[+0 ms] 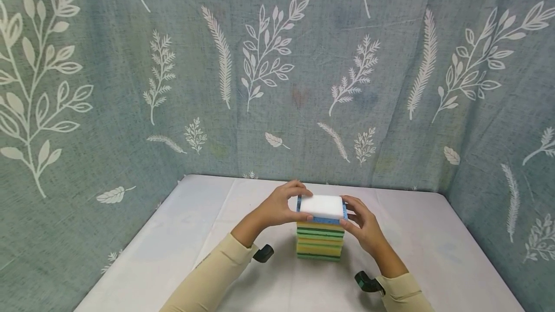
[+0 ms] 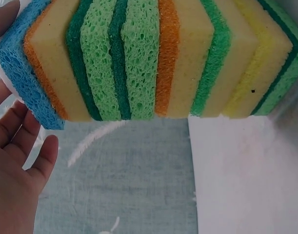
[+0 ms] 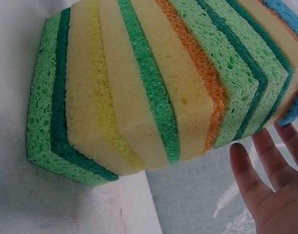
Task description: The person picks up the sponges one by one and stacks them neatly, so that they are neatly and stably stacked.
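Note:
A tall stack of sponges (image 1: pixel 320 242) in green, yellow, cream and orange layers stands on the table. On its top lies a blue sponge (image 1: pixel 327 220) with a white upper layer. My left hand (image 1: pixel 281 204) holds this top sponge at its left end, thumb at the front and fingers toward the back. At the opposite end my right hand (image 1: pixel 364 225) grips it, thumb at the front corner. In the left wrist view the blue layer (image 2: pixel 27 63) sits against an orange one. The right wrist view shows the green bottom sponge (image 3: pixel 41 97) on the cloth.
A white cloth (image 1: pixel 173 235) covers the table. Grey-green curtains (image 1: pixel 277 124) with white leaf prints hang behind it and along both sides. Dark wrist-worn devices (image 1: pixel 367 282) stick out under both forearms, low beside the stack.

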{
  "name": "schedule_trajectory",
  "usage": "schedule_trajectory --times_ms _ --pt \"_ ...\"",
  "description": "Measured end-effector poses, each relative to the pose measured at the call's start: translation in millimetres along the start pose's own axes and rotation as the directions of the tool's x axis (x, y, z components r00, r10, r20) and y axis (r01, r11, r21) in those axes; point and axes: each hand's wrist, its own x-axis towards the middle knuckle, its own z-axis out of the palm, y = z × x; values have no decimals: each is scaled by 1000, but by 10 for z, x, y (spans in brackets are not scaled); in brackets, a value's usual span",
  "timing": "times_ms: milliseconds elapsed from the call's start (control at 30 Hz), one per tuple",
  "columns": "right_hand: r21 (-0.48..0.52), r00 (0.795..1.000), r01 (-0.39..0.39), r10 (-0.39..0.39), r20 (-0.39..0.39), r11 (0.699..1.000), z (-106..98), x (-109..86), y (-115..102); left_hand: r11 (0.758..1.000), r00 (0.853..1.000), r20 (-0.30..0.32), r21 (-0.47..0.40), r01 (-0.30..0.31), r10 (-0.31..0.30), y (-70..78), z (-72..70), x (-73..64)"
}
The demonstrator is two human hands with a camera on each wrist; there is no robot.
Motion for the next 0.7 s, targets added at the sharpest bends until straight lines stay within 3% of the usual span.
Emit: schedule_trajectory --times_ms 167,400,700 --pt "-19 1000 -18 18 1 1000 11 -22 -37 1000 1000 13 11 10 -10 -1 4 -11" --pt "-56 1000 -15 15 9 998 19 -8 -342 1000 1000 26 9 -1 0 -40 -3 -5" --pt "-49 999 -14 16 33 999 -61 -80 -329 999 998 25 16 48 -49 -101 6 -83"
